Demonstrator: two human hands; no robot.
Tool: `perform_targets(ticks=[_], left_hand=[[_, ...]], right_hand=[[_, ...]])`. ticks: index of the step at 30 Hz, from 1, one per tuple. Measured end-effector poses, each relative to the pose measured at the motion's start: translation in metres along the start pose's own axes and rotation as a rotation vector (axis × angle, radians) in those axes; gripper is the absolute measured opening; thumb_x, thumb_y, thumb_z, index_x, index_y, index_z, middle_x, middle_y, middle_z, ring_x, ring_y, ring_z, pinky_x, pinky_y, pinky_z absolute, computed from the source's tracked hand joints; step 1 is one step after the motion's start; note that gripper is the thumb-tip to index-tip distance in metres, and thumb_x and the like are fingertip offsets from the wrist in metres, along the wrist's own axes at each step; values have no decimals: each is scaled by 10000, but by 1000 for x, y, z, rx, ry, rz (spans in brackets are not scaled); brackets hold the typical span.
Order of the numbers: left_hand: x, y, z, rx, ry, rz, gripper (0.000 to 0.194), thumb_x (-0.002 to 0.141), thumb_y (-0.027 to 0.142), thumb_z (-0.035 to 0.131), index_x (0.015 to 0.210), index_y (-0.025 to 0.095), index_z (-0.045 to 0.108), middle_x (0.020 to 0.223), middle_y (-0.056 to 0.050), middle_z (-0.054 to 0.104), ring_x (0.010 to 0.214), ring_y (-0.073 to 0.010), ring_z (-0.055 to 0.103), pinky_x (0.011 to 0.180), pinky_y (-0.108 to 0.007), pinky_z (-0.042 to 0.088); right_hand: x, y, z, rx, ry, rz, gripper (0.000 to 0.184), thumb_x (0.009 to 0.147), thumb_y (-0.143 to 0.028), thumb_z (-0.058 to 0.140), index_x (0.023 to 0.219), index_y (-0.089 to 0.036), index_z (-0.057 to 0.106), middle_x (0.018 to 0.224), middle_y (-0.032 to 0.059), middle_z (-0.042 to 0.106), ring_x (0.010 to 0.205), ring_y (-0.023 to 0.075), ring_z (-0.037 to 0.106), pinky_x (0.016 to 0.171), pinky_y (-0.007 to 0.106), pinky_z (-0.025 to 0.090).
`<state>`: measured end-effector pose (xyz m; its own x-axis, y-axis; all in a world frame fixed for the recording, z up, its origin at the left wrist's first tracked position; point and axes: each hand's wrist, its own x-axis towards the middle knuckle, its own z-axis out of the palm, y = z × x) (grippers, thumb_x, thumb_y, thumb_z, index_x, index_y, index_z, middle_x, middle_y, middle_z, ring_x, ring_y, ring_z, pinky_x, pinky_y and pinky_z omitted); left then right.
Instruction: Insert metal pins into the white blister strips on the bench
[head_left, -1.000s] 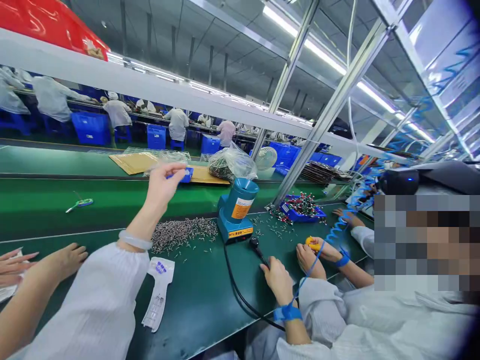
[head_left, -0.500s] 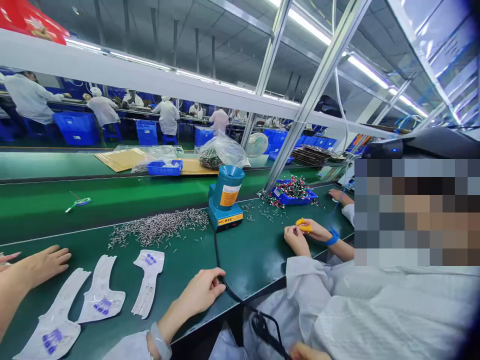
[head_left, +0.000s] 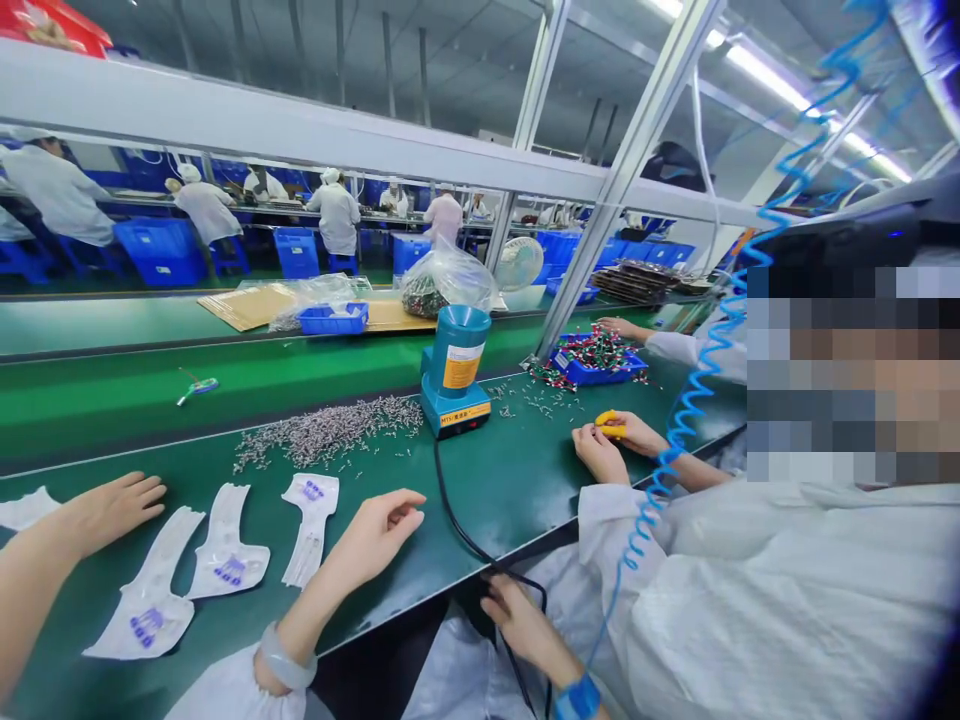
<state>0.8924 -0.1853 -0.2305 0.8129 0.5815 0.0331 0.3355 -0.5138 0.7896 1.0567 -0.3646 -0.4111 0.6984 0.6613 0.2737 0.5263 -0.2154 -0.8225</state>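
Observation:
My left hand (head_left: 375, 535), a pale bangle on its wrist, rests open on the green bench (head_left: 495, 495), with loosely curved fingers holding nothing. It lies just right of a white plastic pouch with purple print (head_left: 309, 528); two more pouches (head_left: 225, 555) (head_left: 146, 612) lie further left. My right hand (head_left: 521, 620), a blue strap on its wrist, is below the bench edge with its fingers closed round the black cable (head_left: 457, 525). That cable runs up to a blue machine (head_left: 454, 380). A pile of small metal parts (head_left: 330, 435) lies behind the pouches.
A co-worker's bare hand (head_left: 112, 505) lies flat at the left. The person on my right holds a yellow piece (head_left: 609, 425) in both hands. A coiled blue cord (head_left: 701, 365) hangs there. A blue tray of coloured parts (head_left: 592, 362) and a blue bin (head_left: 330, 318) stand beyond.
My left hand came back from the blue bin to the bench front and now lies near the pouches. My right hand dropped below the bench edge. Two more pouches have come into sight.

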Motion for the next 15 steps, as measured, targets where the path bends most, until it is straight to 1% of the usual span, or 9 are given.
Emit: perform_targets(ticks=[1,3,5,6,8,10,12,13,15], left_hand=[[-3,0,0,-7,11,-3,347,893,433,515,1071,201,700,983,-58,743,881,-213,687,797,-317,533],[-10,0,-1,-17,24,-10,348,898,443,511,1061,203,701,994,-58,744,892,-216,686,806,-321,533],[-15,1,-1,-25,31,-19,353,903,446,506,1068,200,700,1012,-60,743,908,-218,683,819,-326,529],[-18,1,-2,-27,34,-23,354,905,444,504,1072,199,698,1026,-62,742,920,-220,680,829,-329,526],[-23,2,-2,-27,45,-32,351,908,435,503,1081,200,698,1049,-64,739,936,-223,672,843,-334,519],[-29,3,-2,-25,48,-42,344,909,421,502,1090,207,701,1046,-60,738,931,-222,666,840,-333,516],[-36,3,-2,-24,45,-45,329,906,405,505,1085,217,708,1020,-51,739,915,-219,664,827,-327,516],[-39,2,-2,-25,45,-45,321,903,397,507,1078,222,712,1008,-46,740,909,-216,666,820,-322,517],[-45,-1,-1,-27,57,-47,310,898,386,514,1065,222,717,991,-42,744,896,-213,673,803,-312,521]], right_hand=[[-9,4,-8,21,-79,3,257,636,-347,611,848,-324,754,858,79,776,823,316,757,745,409,621],[-29,12,-25,53,-229,53,294,691,-375,588,912,-302,767,956,108,778,896,316,757,832,429,607],[-47,21,-39,45,-334,130,285,725,-397,591,931,-331,776,952,124,775,914,316,754,862,432,589],[-54,23,-44,35,-367,158,260,731,-403,606,921,-360,779,920,121,775,909,314,754,859,425,585],[-62,21,-49,28,-387,173,216,747,-403,625,899,-400,779,880,105,776,909,306,753,846,407,580],[-61,7,-48,43,-387,157,225,776,-394,615,934,-391,776,934,85,780,915,292,752,845,394,580],[-52,-17,-45,57,-391,90,245,823,-387,583,978,-348,768,994,71,775,933,277,743,860,382,576],[-45,-32,-44,61,-411,42,238,855,-386,561,962,-324,763,971,62,773,911,267,739,848,370,575],[-26,-64,-40,76,-438,-72,252,920,-388,512,875,-286,738,854,43,751,809,240,719,777,336,568]])
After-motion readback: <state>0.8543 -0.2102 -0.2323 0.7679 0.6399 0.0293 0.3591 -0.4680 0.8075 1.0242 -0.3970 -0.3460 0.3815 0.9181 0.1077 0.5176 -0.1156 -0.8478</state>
